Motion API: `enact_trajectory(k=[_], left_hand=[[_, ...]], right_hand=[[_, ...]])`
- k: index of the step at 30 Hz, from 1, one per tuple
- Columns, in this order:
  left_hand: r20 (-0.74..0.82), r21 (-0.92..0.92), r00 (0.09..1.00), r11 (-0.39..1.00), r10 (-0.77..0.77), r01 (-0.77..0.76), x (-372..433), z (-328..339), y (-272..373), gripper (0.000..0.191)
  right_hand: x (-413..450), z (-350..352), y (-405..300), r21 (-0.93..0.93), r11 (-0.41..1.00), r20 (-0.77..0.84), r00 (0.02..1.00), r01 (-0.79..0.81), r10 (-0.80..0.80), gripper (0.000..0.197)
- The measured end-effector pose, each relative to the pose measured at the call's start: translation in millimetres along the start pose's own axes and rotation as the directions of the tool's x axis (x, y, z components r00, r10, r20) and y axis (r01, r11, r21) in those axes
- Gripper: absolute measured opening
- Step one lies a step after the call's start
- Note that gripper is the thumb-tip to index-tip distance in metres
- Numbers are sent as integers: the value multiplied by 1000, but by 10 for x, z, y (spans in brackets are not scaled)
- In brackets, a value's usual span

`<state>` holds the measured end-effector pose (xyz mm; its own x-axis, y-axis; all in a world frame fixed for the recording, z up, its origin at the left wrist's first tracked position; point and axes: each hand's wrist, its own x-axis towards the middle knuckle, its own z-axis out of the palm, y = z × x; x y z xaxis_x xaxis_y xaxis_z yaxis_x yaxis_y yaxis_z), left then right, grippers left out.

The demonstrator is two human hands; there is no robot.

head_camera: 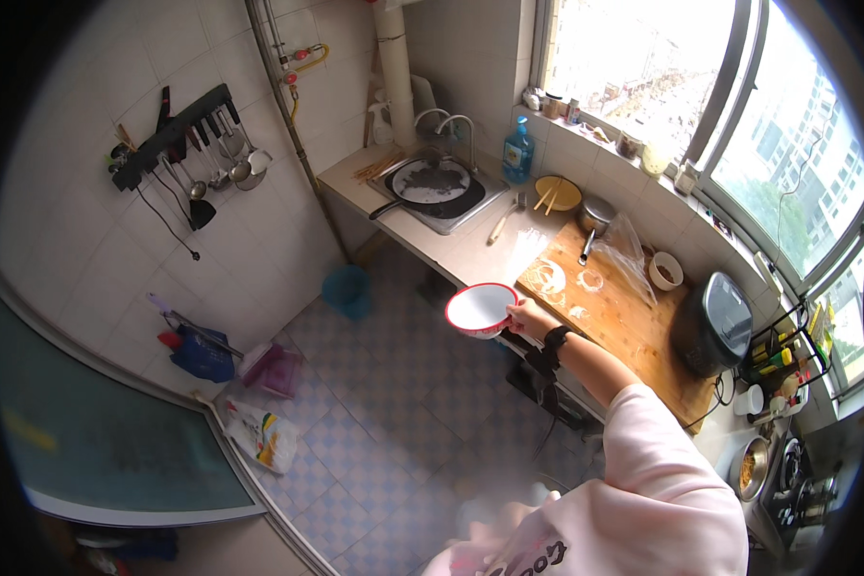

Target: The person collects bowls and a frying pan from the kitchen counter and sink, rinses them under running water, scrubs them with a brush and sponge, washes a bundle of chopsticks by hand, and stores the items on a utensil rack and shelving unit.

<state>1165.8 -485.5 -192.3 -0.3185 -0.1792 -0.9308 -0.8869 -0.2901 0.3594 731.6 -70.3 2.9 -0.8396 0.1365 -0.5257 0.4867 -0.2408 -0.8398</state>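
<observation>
My right hand [524,317] grips the rim of a white bowl [482,306] with a red edge. The bowl is held tilted in the air just off the counter's front edge, and its visible inside is plain white. A black band is around that wrist. Low in the picture, close to my body, my left hand [507,517] is badly blurred. Something pale and see-through shows beside it; whether the hand holds it is unclear. Near my right hand lies a wooden board [623,317] with white floury rings on it.
A frying pan [432,180] with foamy liquid sits over the sink [455,219]. A brush [505,219], yellow bowl [558,193], saucepan [596,214], plastic bag [625,252], small bowl [666,271] and dark appliance [713,324] line the counter. A blue bucket [346,291] stands on the floor.
</observation>
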Motion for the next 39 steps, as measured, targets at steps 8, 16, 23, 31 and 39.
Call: enact_trajectory(k=[8, 16, 23, 31, 39], left_hand=[[46, 32, 994, 994, 99, -101, 91, -341, -123, 18], [76, 45, 982, 983, 173, -177, -269, 260, -242, 24], [46, 132, 972, 963, 231, -235, -986, 741, -1596, 27], [60, 279, 975, 934, 213, -221, -1803, 659, -3270, 27], [75, 172, 976, 961, 206, -216, -1727, 516, -4392, 21]], right_hand=[[-1414, -492, 632, 90, 986, -2, 990, -141, 142, 10], [-2274, -1240, 1908, -161, 959, 59, 968, -233, 245, 7], [-2779, -2050, 2819, -309, 937, -8, 985, -165, 171, 13], [-3620, -3096, 4234, -460, 812, -306, 923, -359, 234, 14], [-4553, -4201, 5029, -715, 575, -420, 902, -397, 100, 25]])
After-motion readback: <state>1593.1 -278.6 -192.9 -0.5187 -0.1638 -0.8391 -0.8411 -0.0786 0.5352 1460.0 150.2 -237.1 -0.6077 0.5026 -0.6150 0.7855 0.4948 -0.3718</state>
